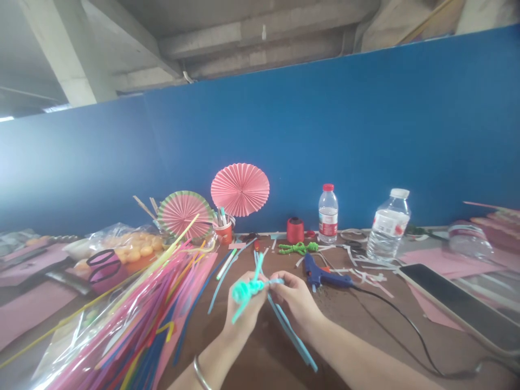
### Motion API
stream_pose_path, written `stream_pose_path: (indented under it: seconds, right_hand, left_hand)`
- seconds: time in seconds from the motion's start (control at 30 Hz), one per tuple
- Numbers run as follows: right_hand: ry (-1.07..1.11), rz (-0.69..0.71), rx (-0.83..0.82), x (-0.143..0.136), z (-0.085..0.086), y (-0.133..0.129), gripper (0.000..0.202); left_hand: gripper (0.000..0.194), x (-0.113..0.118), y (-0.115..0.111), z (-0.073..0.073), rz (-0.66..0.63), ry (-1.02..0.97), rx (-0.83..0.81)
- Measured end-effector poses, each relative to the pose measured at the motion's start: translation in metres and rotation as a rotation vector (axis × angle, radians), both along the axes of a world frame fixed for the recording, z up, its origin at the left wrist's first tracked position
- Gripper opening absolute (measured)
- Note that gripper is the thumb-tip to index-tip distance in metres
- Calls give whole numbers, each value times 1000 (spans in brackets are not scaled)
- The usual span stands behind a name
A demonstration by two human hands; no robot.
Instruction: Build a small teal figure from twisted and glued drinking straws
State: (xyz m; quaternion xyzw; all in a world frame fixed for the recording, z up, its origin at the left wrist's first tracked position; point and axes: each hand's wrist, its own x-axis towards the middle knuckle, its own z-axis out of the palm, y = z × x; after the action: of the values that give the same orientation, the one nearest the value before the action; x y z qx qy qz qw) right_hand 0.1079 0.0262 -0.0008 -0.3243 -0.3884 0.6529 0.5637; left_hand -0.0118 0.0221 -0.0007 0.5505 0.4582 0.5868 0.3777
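My left hand [244,319] is closed around a turquoise pipe cleaner [242,291], which is coiled into a lump with straight ends sticking out. My right hand [298,303] pinches a light blue pipe cleaner [277,281] whose other end runs toward my left hand. Both hands meet just above the brown tabletop. Under and beside the right hand lie long blue pipe cleaners [296,342]. A twisted green pipe cleaner piece [298,248] rests beyond the hands, near a blue glue gun [325,275].
A bundle of colourful pipe cleaners [150,314] fills the left side. Behind stand pink paper fans [240,189], an orange cup [223,234], a red thread spool [295,230] and water bottles [328,214]. At right lie a phone [463,306], the glue gun's cord [406,318] and paper scraps.
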Motion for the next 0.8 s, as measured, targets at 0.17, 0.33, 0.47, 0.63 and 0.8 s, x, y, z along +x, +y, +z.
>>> stream_pose_path:
  seconds: [0.17,0.33,0.47,0.63,0.8]
  right_hand:
    - [-116,-19,62,7,-10,10,20]
    - [-239,-76,101,7,-19,17,21]
    - [-342,-103,133,6,-20,15,18]
    - [-445,-128,187,7,-21,11,12]
    - [-471,16,177,7,-19,10,14]
  left_hand:
    - [17,-4,6,-1,-50,-281,-167]
    - [20,-6,9,-2,-106,-350,-227]
    - [22,-9,12,-7,-98,-373,-260]
    - [26,-11,12,-8,-124,-341,-295]
    - [29,-12,9,0,-165,-304,-279]
